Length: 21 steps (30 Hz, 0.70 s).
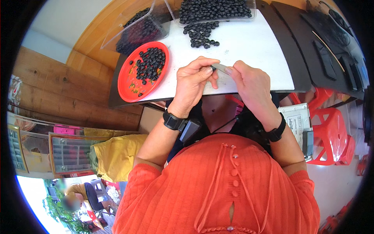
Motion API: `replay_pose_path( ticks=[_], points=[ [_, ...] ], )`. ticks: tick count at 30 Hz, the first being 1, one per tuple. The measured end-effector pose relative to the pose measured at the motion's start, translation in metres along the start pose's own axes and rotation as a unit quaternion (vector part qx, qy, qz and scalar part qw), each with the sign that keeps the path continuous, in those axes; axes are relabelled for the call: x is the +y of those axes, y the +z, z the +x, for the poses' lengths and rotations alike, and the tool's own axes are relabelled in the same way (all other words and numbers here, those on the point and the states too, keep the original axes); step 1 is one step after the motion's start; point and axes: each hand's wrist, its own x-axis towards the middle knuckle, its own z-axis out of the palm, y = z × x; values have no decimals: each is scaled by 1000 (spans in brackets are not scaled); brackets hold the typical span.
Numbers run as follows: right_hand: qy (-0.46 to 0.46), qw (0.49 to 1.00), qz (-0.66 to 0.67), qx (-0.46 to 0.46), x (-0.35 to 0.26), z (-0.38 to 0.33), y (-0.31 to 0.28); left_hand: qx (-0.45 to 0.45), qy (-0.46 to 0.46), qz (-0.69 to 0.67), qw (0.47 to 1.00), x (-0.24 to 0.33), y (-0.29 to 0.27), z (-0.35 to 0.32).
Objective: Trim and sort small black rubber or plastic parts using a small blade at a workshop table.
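My left hand [191,82] pinches a small black round piece [213,68] between thumb and fingertips, above the front edge of the table. Close beside it, my right hand [251,84] grips a small, thin grey blade [220,67] whose tip reaches the black piece. Most of the blade's rear end is hidden by the fingers. On the left, a red plate [122,84] carries many similar black pieces, which look like beads with holes. More of them lie loose on the white board [249,46], beyond my hands.
Two clear plastic boxes, one at the far left [113,41] and one at the back [233,20], hold heaps of black pieces. A dark table [288,35] adjoins on the right, with a phone-like slab [324,58]. Red stools [329,130] stand below right. Another person [78,193] sits far left.
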Motion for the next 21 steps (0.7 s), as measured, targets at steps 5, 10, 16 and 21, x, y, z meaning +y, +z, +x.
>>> replay_pose_path(
  ticks=[5,10,16,21],
  points=[
    [13,1000,-22,-6,-4,-3,-4,-4,-15,-15,1000,-1,-2,2],
    [77,977,198,-29,20,-1,-11,93,35,159,982,46,-9,-3],
    [83,952,295,-5,34,1,-19,150,109,575,797,97,-71,3],
    [37,979,189,72,35,11,-22,73,45,584,807,64,-38,23]
  ],
)
